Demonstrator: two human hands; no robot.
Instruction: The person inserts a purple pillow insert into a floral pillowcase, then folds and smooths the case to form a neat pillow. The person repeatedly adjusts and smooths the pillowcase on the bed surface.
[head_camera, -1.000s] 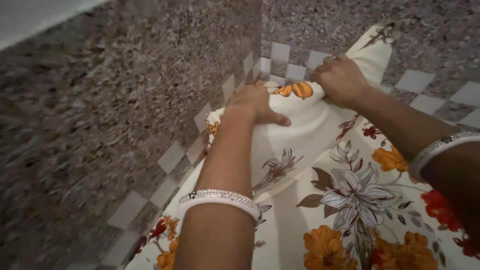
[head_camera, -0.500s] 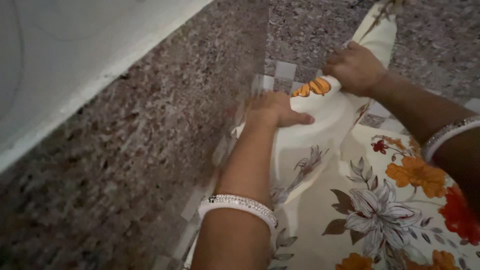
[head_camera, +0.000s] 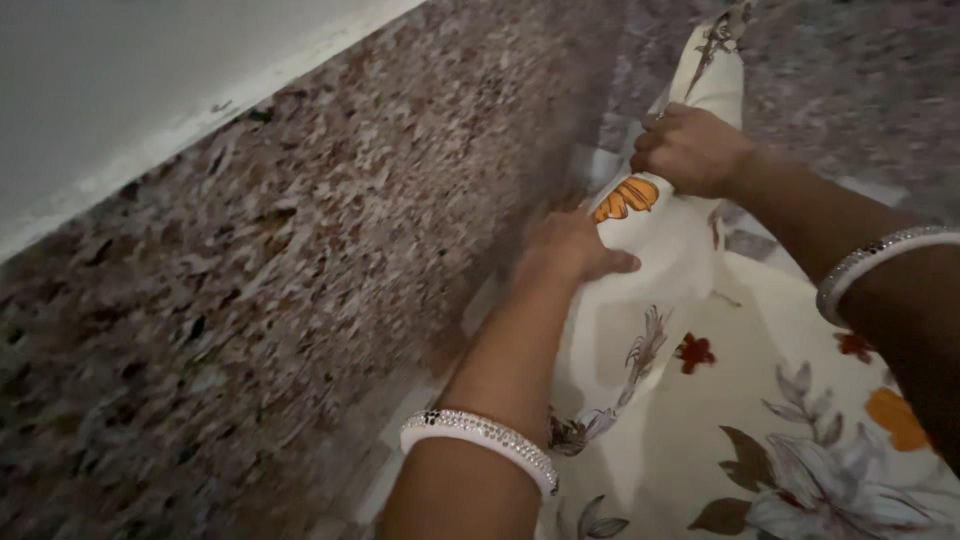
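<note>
The floral sheet (head_camera: 690, 400) has shifted rightward; both hands, left (head_camera: 570, 245) and right (head_camera: 690, 150), grip it.

left hand (head_camera: 572, 247): pressed down, thumb out | right hand (head_camera: 690, 150): fisted, gripping

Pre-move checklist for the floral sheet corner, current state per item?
1. Left hand on the floral sheet: ok, gripping the bunched edge.
2. Right hand has a grip on the sheet: ok, fist closed around the gathered fabric.
3. Fabric between the hands taut: cannot tell, it looks bunched.
4. Sheet corner seated by the speckled wall: cannot tell, hidden by the hands.
5. Bangles free of the cloth: ok.
</note>
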